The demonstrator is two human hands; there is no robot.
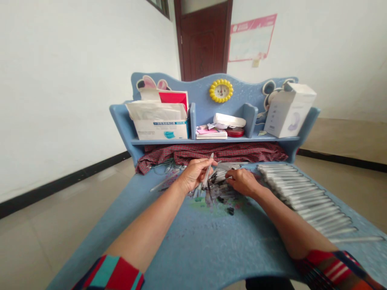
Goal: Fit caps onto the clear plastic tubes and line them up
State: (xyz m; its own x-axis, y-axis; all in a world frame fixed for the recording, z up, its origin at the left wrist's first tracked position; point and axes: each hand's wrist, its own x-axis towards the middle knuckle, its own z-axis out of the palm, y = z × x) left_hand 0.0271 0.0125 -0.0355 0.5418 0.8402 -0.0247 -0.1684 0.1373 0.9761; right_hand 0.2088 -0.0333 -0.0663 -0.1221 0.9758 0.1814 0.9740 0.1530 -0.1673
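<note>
My left hand [196,174] is closed around a clear pen barrel [208,172], which stands tilted with its narrow end up. Just to its right, my right hand [243,181] reaches into a pile of pen parts [222,180], its fingers curled together at the pile's edge. Whatever those fingertips pinch is too small to make out. The pile mixes clear tubes with small black pieces. In front of it lie a few loose black pen caps [230,211]. Right of my right arm, many whitish pens [305,197] lie side by side in a long stacked row.
The blue desk [193,241] has a shelf at its back. On it stand a mask box [161,129], a red round tin [235,132] and a white carton [288,110]. A yellow flower clock [221,91] hangs above. A checked cloth [217,153] lies under the shelf.
</note>
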